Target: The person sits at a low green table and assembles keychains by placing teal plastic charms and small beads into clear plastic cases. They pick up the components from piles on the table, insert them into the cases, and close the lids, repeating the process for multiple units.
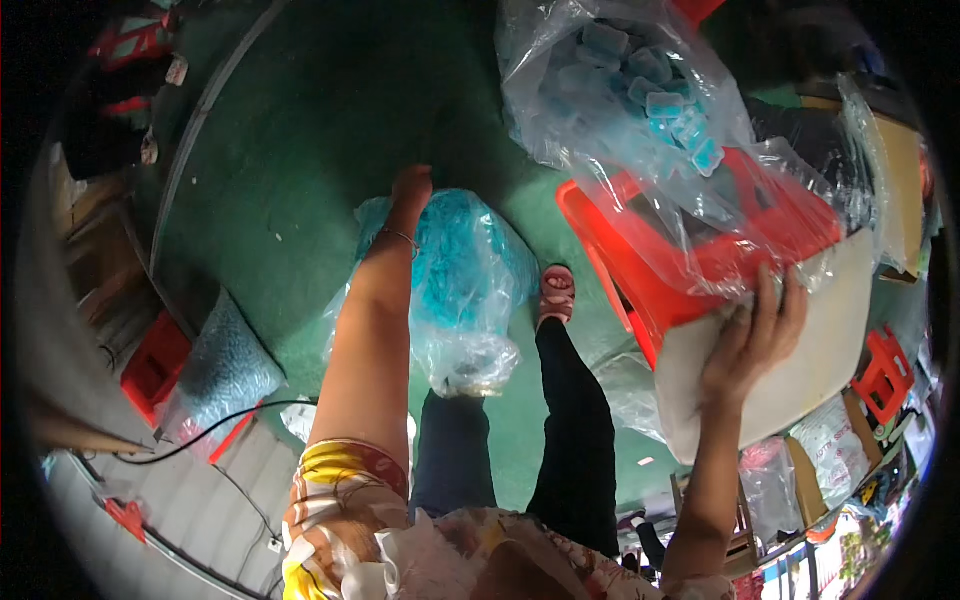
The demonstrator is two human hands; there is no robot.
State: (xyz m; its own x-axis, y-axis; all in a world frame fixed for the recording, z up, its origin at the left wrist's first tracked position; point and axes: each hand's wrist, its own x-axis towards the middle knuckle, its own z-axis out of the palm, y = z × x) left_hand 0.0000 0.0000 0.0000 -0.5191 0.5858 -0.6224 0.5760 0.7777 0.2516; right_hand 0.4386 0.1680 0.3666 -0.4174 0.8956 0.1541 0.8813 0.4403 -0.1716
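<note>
My left arm reaches forward over a clear plastic bag (pixel 470 260) full of bright blue contents on the green floor. My left hand (pixel 412 185) is at the far edge of that bag; its fingers are hidden, so I cannot make out a grip. On the right, my right hand (pixel 760 335) is open, with fingers stretched over a whitish board (pixel 815 345). Its fingertips meet the hem of a large clear bag (pixel 560 120). Inside that bag lie several small translucent boxes (pixel 665 105), some with blue in them. A red plastic stool (pixel 625 270) shows beneath the bag, beside the board.
A bag of pale blue pieces (pixel 225 350) leans by a red stool (pixel 155 365) at the left, near a black cable (pixel 225 425). Another red stool (pixel 884 372) and cardboard (pixel 800 480) stand at the right. My foot in a pink sandal (pixel 557 292) rests beside the filled bag.
</note>
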